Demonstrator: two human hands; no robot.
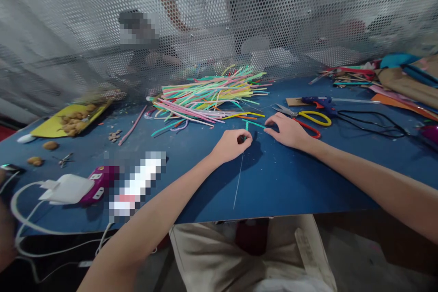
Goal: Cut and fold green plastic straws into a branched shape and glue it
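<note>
The left hand [230, 145] is curled into a loose fist near the middle of the blue table [290, 182], its fingertips pinched narrowly on a thin pale wire [238, 181] that runs straight from the fist toward the near edge; a short green straw piece [246, 127] pokes up just beyond the knuckles, though whether the fingers grip it too cannot be told; the right hand [287, 130] lies palm down just to the right, fingers spread flat on the tabletop, with a slim teal straw piece [253, 123] lying by its fingertips, holding nothing that can be made out; beyond both hands sits a loose heap of straws [210, 93], smooth plastic tubes in pink, green, yellow and teal; to the right lie yellow-handled scissors [310, 116] with metal blades, and a blue glue gun [318, 101] trailing a black cord; far left, a yellow sheet [51, 124] carries lumpy brown nuts; near left, a white charger block [68, 188] with a looping white cable rests beside a magenta object; a blurred patch hides what lies next to it, so no writing can be read; a perforated metal screen [273, 9] closes the far side, shapes behind it indistinct.
</note>
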